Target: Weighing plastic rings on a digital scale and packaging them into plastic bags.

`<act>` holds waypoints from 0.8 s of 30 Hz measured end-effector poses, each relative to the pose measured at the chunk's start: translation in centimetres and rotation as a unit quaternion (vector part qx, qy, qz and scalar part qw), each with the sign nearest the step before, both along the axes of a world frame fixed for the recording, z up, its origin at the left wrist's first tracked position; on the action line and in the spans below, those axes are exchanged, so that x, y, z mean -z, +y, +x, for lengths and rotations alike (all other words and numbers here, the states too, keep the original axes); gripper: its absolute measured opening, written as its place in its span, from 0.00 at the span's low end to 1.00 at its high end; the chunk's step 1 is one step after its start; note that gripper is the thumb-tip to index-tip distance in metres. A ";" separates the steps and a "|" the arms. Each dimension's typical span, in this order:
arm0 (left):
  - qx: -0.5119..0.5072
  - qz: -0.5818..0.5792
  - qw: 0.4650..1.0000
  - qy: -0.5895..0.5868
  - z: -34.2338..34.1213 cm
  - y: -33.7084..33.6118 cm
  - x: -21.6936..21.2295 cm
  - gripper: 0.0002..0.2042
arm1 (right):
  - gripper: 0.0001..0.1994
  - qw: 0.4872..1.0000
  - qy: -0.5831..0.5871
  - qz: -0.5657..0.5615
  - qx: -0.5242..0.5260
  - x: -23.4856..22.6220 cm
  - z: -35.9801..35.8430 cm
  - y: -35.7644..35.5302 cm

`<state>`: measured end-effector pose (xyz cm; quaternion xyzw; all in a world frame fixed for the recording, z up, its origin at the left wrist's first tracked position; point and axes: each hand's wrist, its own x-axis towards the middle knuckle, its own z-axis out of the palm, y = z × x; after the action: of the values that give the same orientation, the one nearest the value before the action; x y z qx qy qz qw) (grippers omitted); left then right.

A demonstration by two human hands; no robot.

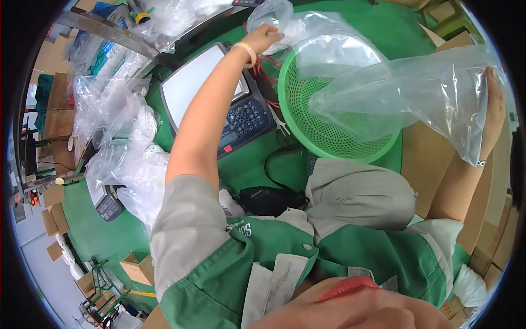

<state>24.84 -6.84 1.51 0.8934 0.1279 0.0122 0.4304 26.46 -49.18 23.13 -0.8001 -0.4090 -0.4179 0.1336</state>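
My left hand (263,37) reaches far forward, a pink band at its wrist, and closes on a crumpled clear plastic bag (307,27) at the far rim of a round green mesh basket (329,137). At the far right, my right hand (494,112) holds one end of a large clear plastic bag (416,93). The hand shows through the film. This bag stretches leftwards over the basket's mouth. Red-tipped wires (271,63) lie between the basket and the scale.
A grey weighing scale (200,82) with a dark keypad (246,118) stands left of the basket on the green table (246,164). Heaps of clear bags (129,142) lie at the left, cardboard boxes (433,159) at the right, and a black object (268,200) sits near my chest.
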 end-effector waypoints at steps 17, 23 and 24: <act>0.097 -0.166 0.968 -0.160 -16.5 -14.2 -8.4 0.21 | 0.16 0.833 0.491 0.128 -0.222 3.0 -4.6 2.5; 0.444 0.207 0.823 0.289 -28.4 -12.6 2.1 0.20 | 0.20 0.899 0.035 -0.102 0.425 -2.2 -2.7 -17.9; 0.489 0.246 0.733 0.403 -28.3 -13.8 2.1 0.26 | 0.20 0.854 0.098 -0.115 0.499 -2.2 -3.7 -20.0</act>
<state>-3.46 -20.59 -0.63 0.8286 -0.1722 -0.5304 0.0498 22.76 -69.15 25.38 -0.9431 0.0148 -0.2981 -0.1464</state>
